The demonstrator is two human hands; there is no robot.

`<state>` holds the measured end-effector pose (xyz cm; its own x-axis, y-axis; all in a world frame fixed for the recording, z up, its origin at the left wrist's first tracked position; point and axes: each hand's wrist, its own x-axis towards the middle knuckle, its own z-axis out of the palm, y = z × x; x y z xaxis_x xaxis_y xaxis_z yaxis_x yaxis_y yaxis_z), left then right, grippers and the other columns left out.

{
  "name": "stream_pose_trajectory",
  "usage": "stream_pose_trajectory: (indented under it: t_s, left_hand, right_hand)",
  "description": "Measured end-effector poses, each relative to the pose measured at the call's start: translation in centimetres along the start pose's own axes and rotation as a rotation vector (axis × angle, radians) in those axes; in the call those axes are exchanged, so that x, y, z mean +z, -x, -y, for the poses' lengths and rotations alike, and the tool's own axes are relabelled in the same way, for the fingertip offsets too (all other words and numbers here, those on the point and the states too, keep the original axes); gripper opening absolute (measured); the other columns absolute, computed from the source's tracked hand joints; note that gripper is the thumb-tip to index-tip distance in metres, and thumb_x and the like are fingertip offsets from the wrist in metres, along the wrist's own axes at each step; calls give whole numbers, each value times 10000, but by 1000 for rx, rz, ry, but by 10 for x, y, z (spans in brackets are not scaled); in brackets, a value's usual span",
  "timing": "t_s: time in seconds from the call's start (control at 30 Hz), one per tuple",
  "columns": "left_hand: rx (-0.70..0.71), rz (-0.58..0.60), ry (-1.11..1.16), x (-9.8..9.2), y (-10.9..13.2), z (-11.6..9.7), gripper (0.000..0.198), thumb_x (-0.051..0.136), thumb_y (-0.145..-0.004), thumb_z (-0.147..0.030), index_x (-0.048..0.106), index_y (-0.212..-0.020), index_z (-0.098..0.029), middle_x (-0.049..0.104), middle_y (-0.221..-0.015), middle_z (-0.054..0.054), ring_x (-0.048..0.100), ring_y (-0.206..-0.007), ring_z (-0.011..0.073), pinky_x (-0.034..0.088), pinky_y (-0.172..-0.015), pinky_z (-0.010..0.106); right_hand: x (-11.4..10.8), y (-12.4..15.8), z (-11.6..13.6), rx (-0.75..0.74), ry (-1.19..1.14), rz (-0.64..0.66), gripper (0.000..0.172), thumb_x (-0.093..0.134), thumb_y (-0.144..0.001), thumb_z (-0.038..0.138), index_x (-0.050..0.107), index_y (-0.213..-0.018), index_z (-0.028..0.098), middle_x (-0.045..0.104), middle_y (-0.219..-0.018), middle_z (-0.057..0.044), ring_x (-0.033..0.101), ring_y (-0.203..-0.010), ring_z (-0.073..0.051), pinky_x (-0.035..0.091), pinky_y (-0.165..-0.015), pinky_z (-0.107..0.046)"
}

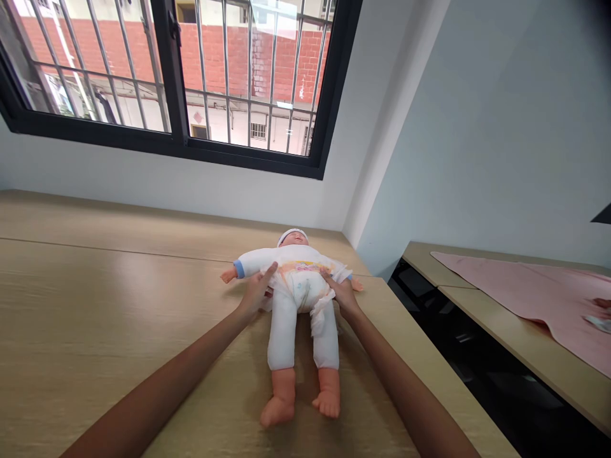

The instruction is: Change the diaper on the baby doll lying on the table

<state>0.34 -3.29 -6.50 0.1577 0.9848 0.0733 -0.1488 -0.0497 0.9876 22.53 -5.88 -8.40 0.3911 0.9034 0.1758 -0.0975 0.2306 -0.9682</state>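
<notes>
Fingers (pixel 268 272) of both hands on a doll's (pixel 296 318) waist, doll on its back mid-bench (pixel 95 305).
Left hand (pixel 255 291) lies loosely spread against the diaper's (pixel 303 287) side, gripping nothing; right hand (pixel 342 294) curls at the other edge, can't tell if pinched. Looks like diaper handling at the waist; any tug needs a firmer two-sided pinch. Both arms stretched forward, wrists low, palms facing inward.

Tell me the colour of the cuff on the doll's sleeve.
Blue; the cuff shows best in the head view.
</notes>
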Motion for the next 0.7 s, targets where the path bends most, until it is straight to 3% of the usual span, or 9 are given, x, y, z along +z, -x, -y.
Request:
stream_pose_trajectory:
  t_s: [0.13,0.43,0.7]
  left_hand:
    - [38,28,-39,-1,0,3,399,740,-645,-498,501,-698,-183,498,-643,-44,447,-573,99,368,-547,226]
    - [-63,19,38,-4,-6,9,331,697,-632,-428,527,-768,-179,540,-690,-25,493,-599,117,407,-561,241]
    - [-101,12,72,-7,-8,14,322,685,-601,-423,520,-726,-176,534,-679,-27,500,-576,103,414,-534,222]
  right_hand:
    - [-1,1,1,7,-19,37,531,814,-623,487,680,-1008,148,675,-1159,-117,599,-1119,-303,491,-953,-388]
    - [-2,0,2,62,-27,50,534,830,-603,489,679,-987,151,671,-1161,-136,610,-1082,-317,538,-831,-352]
    - [-2,2,3,45,-46,56,462,832,-615,449,688,-969,189,675,-1158,-103,595,-1122,-298,520,-886,-327]
